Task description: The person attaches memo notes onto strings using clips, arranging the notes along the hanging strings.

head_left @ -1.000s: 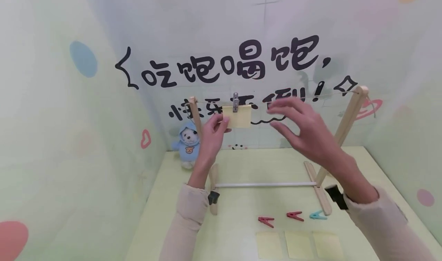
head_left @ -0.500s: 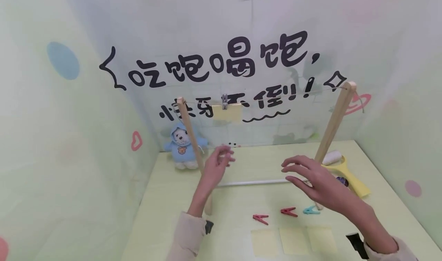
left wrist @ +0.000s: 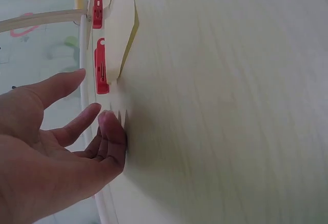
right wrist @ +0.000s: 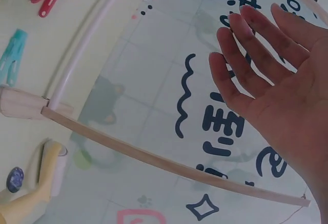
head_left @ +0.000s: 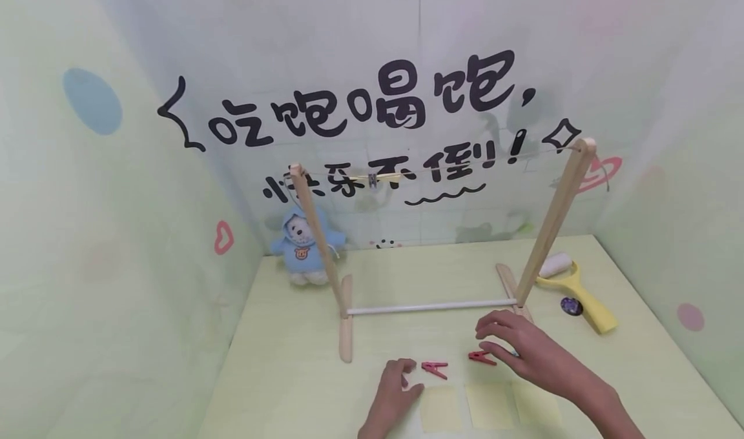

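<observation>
My left hand (head_left: 391, 400) is low over the table, fingers and thumb loosely curved with nothing between them. It is just left of a red clothespin (head_left: 434, 368) and a pale yellow sticky note (head_left: 440, 410). My right hand (head_left: 531, 355), fingers relaxed and holding nothing, overlaps a second red clothespin (head_left: 480, 357) in the head view. It hides most of a turquoise clothespin (right wrist: 12, 57), which shows in the right wrist view. Two more sticky notes, one in the middle (head_left: 488, 405) and one on the right (head_left: 536, 403), lie in the row. On the string, a grey clip (head_left: 373, 181) holds another note (head_left: 391, 177), seen nearly edge-on.
A wooden frame stands behind my hands, with a left post (head_left: 316, 232), a right post (head_left: 555, 226) and a white crossbar (head_left: 430, 307). A plush toy in blue (head_left: 305, 253) sits back left. At right lie a yellow-handled lint roller (head_left: 593, 303) and a dark purple oval piece (head_left: 571, 306).
My left hand has let go of the hanging note and come down to the table beside the clothespins. My right hand has dropped from near the string to the clothespin row. The note now swings edge-on.
</observation>
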A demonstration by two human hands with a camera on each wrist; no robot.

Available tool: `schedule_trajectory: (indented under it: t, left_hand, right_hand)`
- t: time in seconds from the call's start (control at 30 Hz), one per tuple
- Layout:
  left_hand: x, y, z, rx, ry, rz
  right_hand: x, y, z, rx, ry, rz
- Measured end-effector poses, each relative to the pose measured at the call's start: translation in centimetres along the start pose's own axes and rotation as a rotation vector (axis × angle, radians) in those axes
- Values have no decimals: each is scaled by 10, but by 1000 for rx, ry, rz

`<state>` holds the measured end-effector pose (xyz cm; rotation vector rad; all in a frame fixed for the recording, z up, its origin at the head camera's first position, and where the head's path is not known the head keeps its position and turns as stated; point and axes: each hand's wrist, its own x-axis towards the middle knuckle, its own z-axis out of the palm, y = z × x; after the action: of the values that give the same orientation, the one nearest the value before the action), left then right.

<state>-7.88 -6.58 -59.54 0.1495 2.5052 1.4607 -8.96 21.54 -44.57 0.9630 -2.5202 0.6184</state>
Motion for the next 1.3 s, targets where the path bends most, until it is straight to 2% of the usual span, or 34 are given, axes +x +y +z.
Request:
schedule_trajectory:
  t: [0.07,0.2,0.33,0.43,0.53,0.67,0.77,1.0,1.3]
  left_hand:
    - [-2,-1,3,6,10,1]
    - [-3,-4,1,25,-10,2]
    - [-5,-12,0,-7,-38,29]
    - [-11,-19,2,-50,-53,14]
    - [-14,-23,4,-69,-59,-19]
    - [-15,-23,6,-19,-40,-6]
    - [-16,-22,8,36,-28,16]
    - [-20,-17,12,68,-22,63]
    - [-19,-13,13,121,17,58]
  right_hand:
    - [-2,1,4,-16,-2,21]
    - [-4,6,9,6,26,84]
    - [-5,16,19,59,63,90]
    - [-8,22,42,93,76,95]
    - [-13,22,74,60,75,111]
    - [-21,15,116,-19,65,150]
    - [-26,10,136,-30,86,162]
    - [-31,7,149,-25,144,163]
    - [-36,2,172,-203,108,160]
